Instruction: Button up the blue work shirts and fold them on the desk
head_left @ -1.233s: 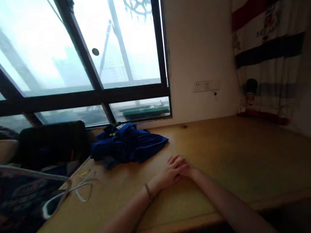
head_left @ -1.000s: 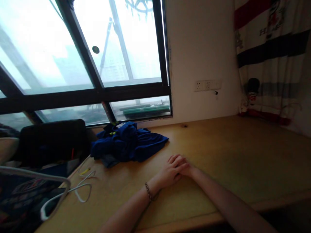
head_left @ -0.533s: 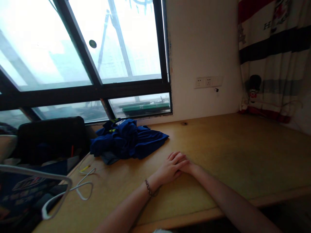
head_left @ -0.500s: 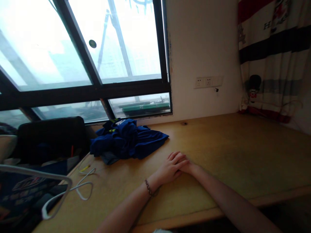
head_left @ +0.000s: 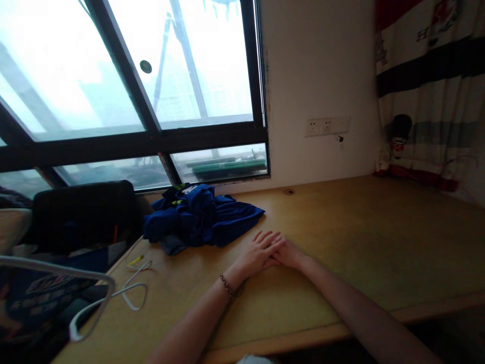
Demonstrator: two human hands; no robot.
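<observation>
On the wooden desk, my left hand lies flat across the fingers of my right hand, its own fingers stretched out and slightly apart. A dark chain bracelet circles the left wrist. My right hand reaches in from the right, palm down, its fingers extended and partly covered by the left one. Neither hand shows an object in it. Just beyond them, to the left, is a crumpled blue garment, apart from both hands.
The wooden desk runs along the wall and window. A white cable loops over its left edge, beside a dark bag. Sockets sit on the wall, and a striped curtain hangs at right.
My left hand has slid a little to the left across the right one, with its fingers more spread. More of the right hand shows. The view has shifted slightly.
</observation>
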